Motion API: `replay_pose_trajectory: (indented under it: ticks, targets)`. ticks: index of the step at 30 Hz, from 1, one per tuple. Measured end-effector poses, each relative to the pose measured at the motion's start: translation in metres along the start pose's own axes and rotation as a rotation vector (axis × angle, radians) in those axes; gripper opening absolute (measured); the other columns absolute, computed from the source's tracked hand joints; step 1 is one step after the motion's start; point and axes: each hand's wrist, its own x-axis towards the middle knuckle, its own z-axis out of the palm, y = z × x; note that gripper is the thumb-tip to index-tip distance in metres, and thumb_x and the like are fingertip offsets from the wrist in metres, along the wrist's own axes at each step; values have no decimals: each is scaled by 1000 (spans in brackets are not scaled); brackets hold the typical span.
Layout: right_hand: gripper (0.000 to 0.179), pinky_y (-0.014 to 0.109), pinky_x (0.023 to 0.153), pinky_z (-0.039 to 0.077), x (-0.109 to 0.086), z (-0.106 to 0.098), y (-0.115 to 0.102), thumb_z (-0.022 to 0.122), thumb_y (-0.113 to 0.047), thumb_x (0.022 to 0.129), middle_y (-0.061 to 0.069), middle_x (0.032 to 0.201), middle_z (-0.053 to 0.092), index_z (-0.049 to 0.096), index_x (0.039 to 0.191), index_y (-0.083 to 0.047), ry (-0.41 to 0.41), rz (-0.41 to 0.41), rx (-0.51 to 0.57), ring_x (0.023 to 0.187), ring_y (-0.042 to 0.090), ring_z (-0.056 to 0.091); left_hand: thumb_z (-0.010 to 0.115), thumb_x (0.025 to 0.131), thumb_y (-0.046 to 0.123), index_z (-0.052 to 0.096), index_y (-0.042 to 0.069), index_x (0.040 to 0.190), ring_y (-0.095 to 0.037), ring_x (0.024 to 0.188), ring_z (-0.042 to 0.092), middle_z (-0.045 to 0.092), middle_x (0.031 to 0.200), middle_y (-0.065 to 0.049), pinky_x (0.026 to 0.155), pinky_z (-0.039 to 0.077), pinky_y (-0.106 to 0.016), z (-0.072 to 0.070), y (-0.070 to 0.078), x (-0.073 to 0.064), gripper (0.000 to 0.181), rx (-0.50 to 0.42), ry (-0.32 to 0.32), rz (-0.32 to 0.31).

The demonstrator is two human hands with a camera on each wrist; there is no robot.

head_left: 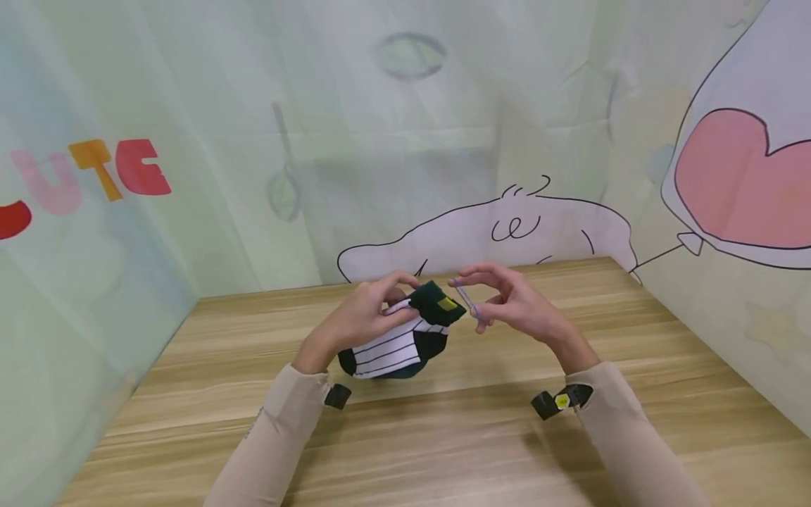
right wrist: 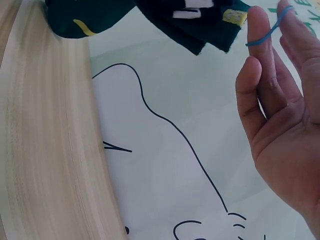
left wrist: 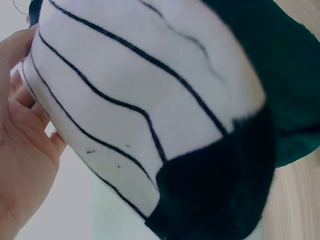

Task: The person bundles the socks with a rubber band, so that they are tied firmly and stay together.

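Note:
A pair of socks (head_left: pixel 388 355) hangs from my left hand (head_left: pixel 361 317), whose fingers and thumb grip it near the dark green cuff (head_left: pixel 437 304). One sock is white with thin dark stripes and a dark heel and toe, and it fills much of the left wrist view. Behind it lies a dark green sock (left wrist: pixel 292 75). To the right of the cuff is my right hand (head_left: pixel 516 303), fingers spread, with a thin blue rubber band (right wrist: pixel 270 31) looped over its fingertips. In the head view the band is stretched between thumb and fingers, close beside the cuff.
Under both hands is a wood-grain table (head_left: pixel 469 451). A pale printed curtain (head_left: pixel 253 141) with cartoon drawings rises along its back and sides. Each forearm wears a beige sleeve (head_left: pixel 279 429) and a dark wrist strap (head_left: pixel 578 396).

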Motion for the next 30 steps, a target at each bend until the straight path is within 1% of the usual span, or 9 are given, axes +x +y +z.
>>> replay_pose_trajectory:
  ticks: [4,6,8,11,16,19,23,27,30]
  targets:
    - [16,31,61,53,0,-1,0,63,4,92,17,141,55,60,108,5,26,16,-37,64,34,67,69,96,14,54,13,128,-10,82,66,73,91,5,74,51,-34,0,0,0,35,-3,8,4]
    - [11,30,61,51,-1,-1,0,63,2,93,16,141,56,64,103,5,29,27,-60,65,34,68,69,96,14,54,13,128,-10,82,66,73,91,5,73,51,-34,0,0,0,35,-6,9,5]
    - [16,30,61,51,-1,-1,-1,64,0,93,15,142,56,68,108,3,27,39,-88,66,32,69,69,96,14,54,13,128,-10,83,67,73,92,4,74,52,-34,0,0,0,35,-11,9,8]
    - [30,30,63,51,-2,-1,-1,66,-3,93,10,143,57,67,123,-2,21,68,-100,68,32,70,69,96,13,54,12,128,-11,85,68,74,94,3,75,53,-35,-1,0,0,35,-22,11,7]
    - [49,33,66,53,-3,-2,2,67,-1,92,6,147,52,58,139,-10,-9,77,-101,73,35,71,69,96,13,54,12,128,-11,89,69,75,96,2,79,53,-38,-3,2,-2,35,-38,19,7]
    - [60,38,74,57,-3,-2,4,66,1,90,7,153,44,49,146,-13,-51,60,-82,76,38,70,69,96,13,54,13,127,-11,90,70,75,97,3,79,53,-39,-4,3,-2,35,-43,24,8]
    - [70,47,83,56,-2,0,6,67,0,89,10,156,37,39,151,-16,-102,61,-62,82,40,70,69,96,13,54,13,127,-11,91,70,75,97,3,81,54,-40,-4,4,-2,35,-44,26,8]
    - [74,47,84,56,-1,3,7,69,-2,88,15,157,35,37,152,-21,-113,54,-79,88,40,70,70,96,14,54,14,127,-11,92,70,75,98,2,84,54,-42,-4,5,-1,35,-41,27,10]
    - [78,44,83,56,0,6,7,72,-3,89,17,157,33,33,153,-22,-123,44,-92,90,39,70,70,95,14,54,13,127,-10,90,70,75,97,3,82,53,-40,-3,5,-2,35,-36,29,21]
